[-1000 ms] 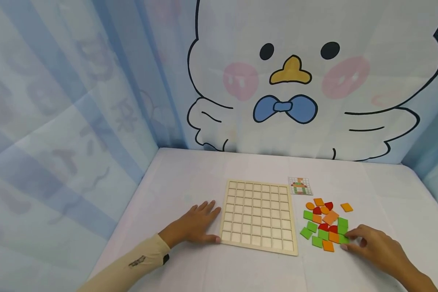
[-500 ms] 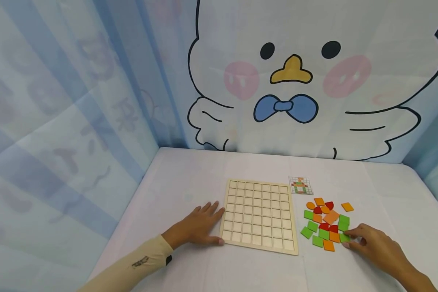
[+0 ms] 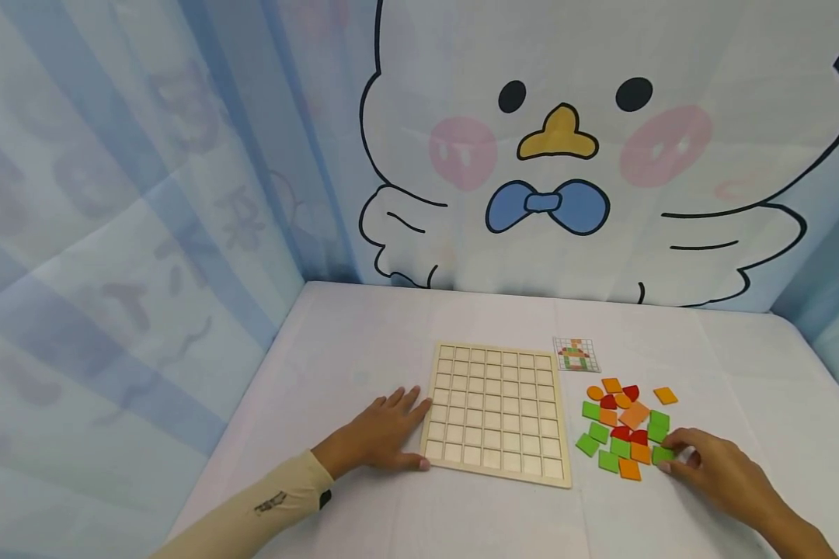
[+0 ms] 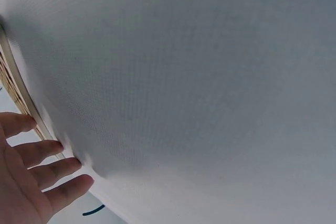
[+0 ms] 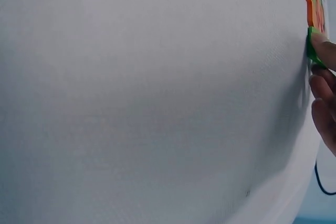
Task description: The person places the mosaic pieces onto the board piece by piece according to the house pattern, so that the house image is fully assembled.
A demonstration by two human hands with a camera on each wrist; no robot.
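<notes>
My left hand (image 3: 384, 435) lies with fingers spread at the left edge of a wooden grid board (image 3: 496, 413); its forefinger and thumb touch that edge. The left wrist view shows the fingers (image 4: 58, 169) straight beside the board's rim (image 4: 21, 85). On the right, my right hand (image 3: 723, 470) pinches a green square tile (image 3: 662, 456) between thumb and forefinger, at the right side of a loose group of tiles. The right wrist view has the thumb on this green tile (image 5: 312, 51), low over the cloth. The other right fingers are curled.
Several orange, red and green tiles lie together right of the board, among them an orange square (image 3: 630, 469). One orange tile (image 3: 666, 396) lies apart. Behind them is a small pattern card (image 3: 576, 355). Printed curtains (image 3: 545, 256) border the white table (image 3: 363, 334).
My left hand has shifted slightly right onto the board's edge. My right hand has drawn the green tile a little to the right, away from the orange tile beside it.
</notes>
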